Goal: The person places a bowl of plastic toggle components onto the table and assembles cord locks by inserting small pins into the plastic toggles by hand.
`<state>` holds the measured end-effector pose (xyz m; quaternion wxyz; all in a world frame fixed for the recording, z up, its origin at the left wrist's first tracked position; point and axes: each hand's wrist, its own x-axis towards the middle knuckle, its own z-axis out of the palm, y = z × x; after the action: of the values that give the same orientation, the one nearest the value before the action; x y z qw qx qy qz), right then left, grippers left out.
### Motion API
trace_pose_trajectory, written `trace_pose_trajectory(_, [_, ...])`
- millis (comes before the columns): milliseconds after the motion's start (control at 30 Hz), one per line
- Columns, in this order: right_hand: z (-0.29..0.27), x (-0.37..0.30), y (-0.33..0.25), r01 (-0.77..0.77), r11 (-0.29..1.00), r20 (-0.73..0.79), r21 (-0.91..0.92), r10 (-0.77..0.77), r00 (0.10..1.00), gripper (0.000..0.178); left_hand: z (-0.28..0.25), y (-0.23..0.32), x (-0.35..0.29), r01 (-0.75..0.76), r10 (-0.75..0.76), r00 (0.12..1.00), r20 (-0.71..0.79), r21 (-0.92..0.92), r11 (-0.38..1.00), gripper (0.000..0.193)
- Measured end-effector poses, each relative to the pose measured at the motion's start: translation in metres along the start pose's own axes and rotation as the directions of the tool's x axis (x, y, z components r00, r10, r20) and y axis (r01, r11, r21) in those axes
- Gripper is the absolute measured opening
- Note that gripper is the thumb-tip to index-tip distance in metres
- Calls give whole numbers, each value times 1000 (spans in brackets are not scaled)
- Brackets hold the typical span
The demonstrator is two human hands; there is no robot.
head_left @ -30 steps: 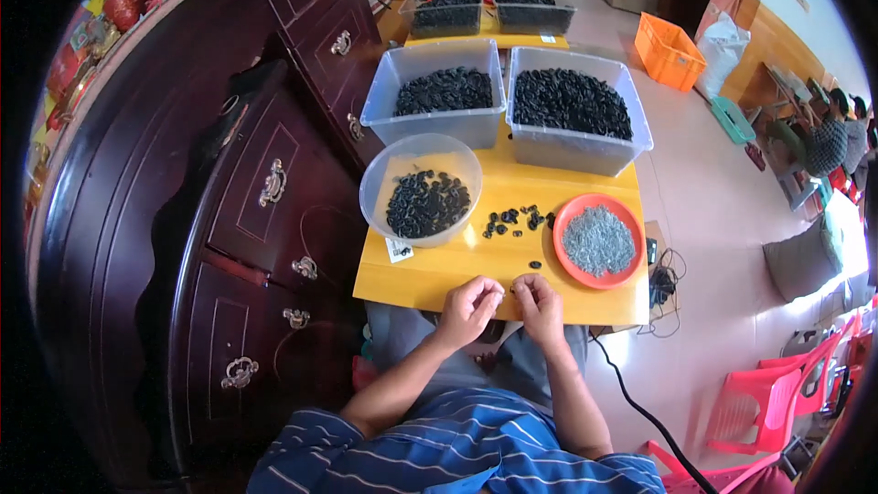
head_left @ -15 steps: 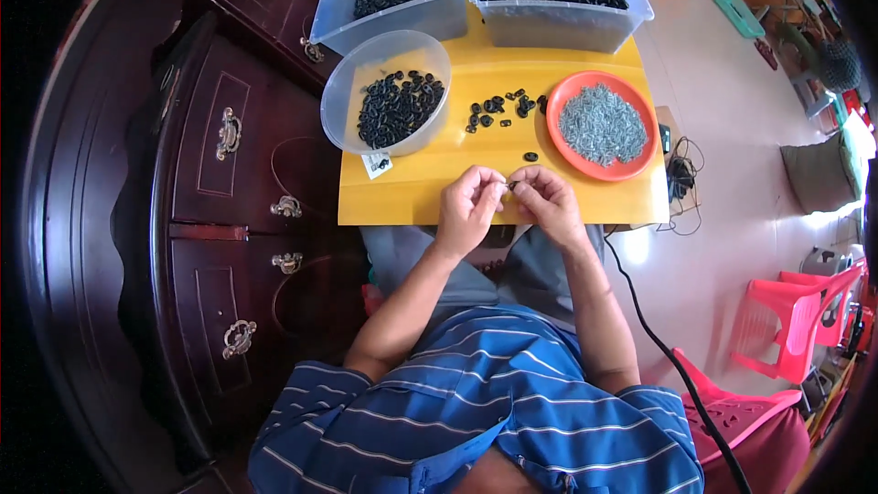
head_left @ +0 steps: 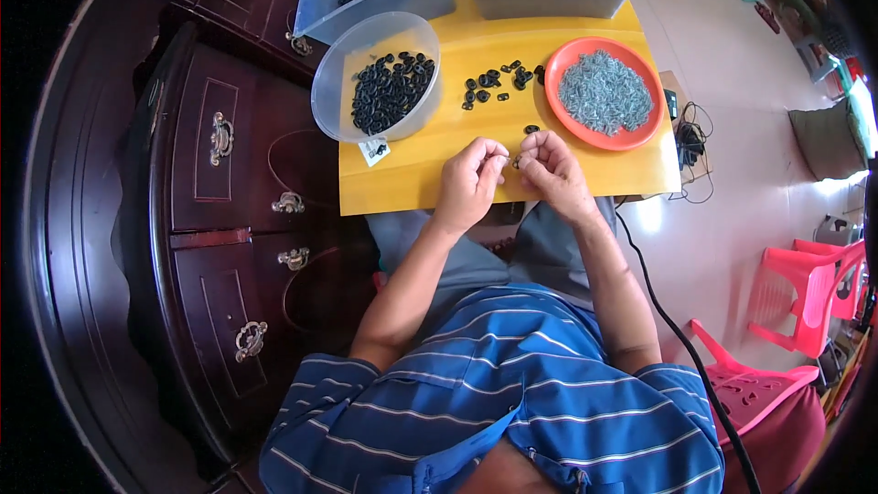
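Observation:
Over the near part of the yellow table [head_left: 402, 185], my two hands face each other, slightly apart. My right hand [head_left: 559, 181] pinches a small dark oval piece [head_left: 516, 163] between thumb and fingers. Thumb and forefinger of my left hand [head_left: 468, 190] are pressed together on a thin, pale sliver, too small to name, pointing toward the dark piece. One loose black oval piece [head_left: 531, 129] lies just beyond my right fingers. Farther off is a loose cluster of black pieces [head_left: 484, 80]. To the right, an orange-red plate [head_left: 552, 96] holds a heap of small clear-grey pieces [head_left: 604, 91].
At the left a round clear tub [head_left: 326, 108] holds many black oval pieces. Two clear bins [head_left: 549, 0] of black pieces stand at the far edge. Dark wooden drawers [head_left: 215, 183] rise on my left. A black cable [head_left: 654, 297] runs past my right arm.
The whole view has shifted, so the table sits a little higher in it. My fingertips are slightly farther apart, and the dark piece stays in my right hand.

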<state>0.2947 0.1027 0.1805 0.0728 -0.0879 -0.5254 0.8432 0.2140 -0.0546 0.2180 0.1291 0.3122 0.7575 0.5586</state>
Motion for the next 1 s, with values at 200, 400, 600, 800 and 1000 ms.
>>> trace_pose_trajectory(200, [2,0,-3,-3,1000,14,19,2,1000,15,-1,-3,0,-6,5,1000,29,20,1000,6])
trace_pose_trajectory(400, [2,0,0,-2,1000,20,13,2,1000,16,-2,-3,-1,-15,13,999,38,36,999,5])
trace_pose_trajectory(600, [2,0,0,-1,1000,28,20,0,1000,15,-1,-7,-1,-23,22,999,27,42,999,5])
trace_pose_trajectory(800, [2,0,0,-12,1000,29,25,11,1000,15,0,-1,-2,-4,4,1000,0,14,1000,4])
trace_pose_trajectory(1000, [3,0,0,-22,1000,27,11,22,999,16,0,-4,-2,-18,18,1000,-8,-9,1000,3])
